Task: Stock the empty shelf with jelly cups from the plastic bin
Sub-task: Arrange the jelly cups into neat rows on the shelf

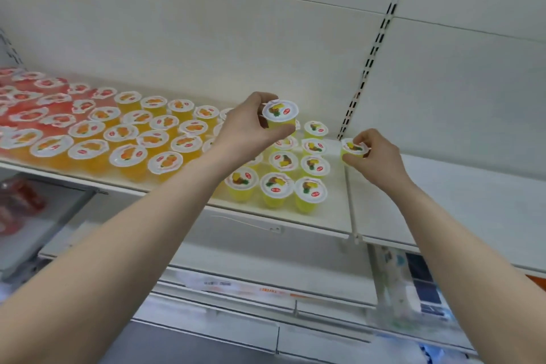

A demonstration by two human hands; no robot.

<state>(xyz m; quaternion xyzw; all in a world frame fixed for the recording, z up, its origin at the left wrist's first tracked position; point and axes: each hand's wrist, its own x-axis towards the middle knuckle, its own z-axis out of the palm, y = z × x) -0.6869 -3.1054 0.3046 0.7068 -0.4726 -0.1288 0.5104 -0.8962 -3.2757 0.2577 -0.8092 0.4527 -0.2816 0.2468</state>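
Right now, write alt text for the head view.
The left grip holds a yellow jelly cup above the white shelf, while the right grip pinches a second cup near its right end. Rows of red, orange and yellow cups stand on it.

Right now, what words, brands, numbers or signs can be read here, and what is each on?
No text reads clearly.
Red oval logo on the lid of the jelly cup in the left hand, likewise on the shelved cups: too small and blurred.
Print on the lower shelf's edge strip: blurred.
Print on the packages at lower right: blurred.
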